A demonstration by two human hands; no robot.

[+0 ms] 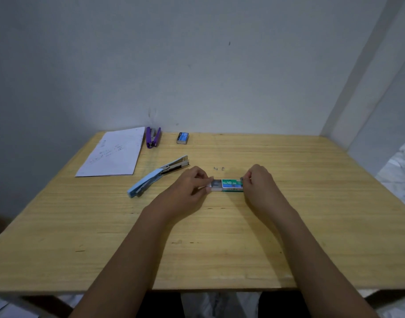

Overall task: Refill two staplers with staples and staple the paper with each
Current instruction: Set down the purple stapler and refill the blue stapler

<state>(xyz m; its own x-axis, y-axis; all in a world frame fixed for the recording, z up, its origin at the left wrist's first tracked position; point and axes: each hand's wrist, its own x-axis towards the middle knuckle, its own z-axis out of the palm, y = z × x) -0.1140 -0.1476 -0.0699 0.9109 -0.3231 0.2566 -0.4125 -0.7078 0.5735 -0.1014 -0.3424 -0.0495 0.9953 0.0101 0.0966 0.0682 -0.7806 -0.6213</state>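
Note:
A green staple box (230, 185) marked "No 10" lies on the wooden table (219, 237). Its inner tray is slid partway out to the left. My left hand (192, 187) pinches that tray end and my right hand (258, 182) grips the box's right end. Left of my hands lies a light blue stapler (151, 180), swung open with its metal magazine showing. A purple stapler (152, 137), also open, lies at the back by the wall. A sheet of paper (115, 153) with handwriting rests at the back left.
A second, blue staple box (182, 137) sits near the wall behind the staplers. Two loose staples (219, 168) lie just beyond the green box. The table meets a grey wall at the back; a white frame stands at the right.

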